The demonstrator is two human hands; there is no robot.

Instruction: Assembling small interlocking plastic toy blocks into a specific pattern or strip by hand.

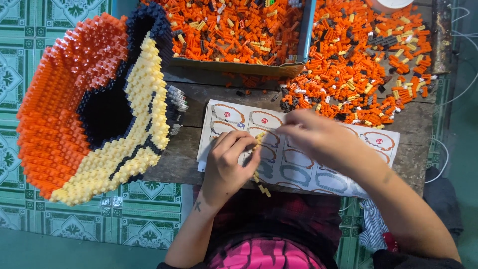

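a thin strip of yellow bricks point(259, 164) sits pinched in the closed fingers of the left hand point(230, 160) above the instruction sheet point(298, 164). the right hand point(318, 135) touches its top end, fingers blurred, grip unclear. loose orange bricks point(348, 65) cover the desk point(184, 149) beyond.

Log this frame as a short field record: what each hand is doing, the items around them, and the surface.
Left hand: left hand pinches a thin strip of small yellow bricks
Right hand: right hand, blurred, fingertips at the strip's upper end
Under the hands: white printed instruction sheet
Left of sheet: large hollow orange, cream and black brick model
Behind: loose orange brick pile; cardboard tray of bricks
Surface: weathered wooden table
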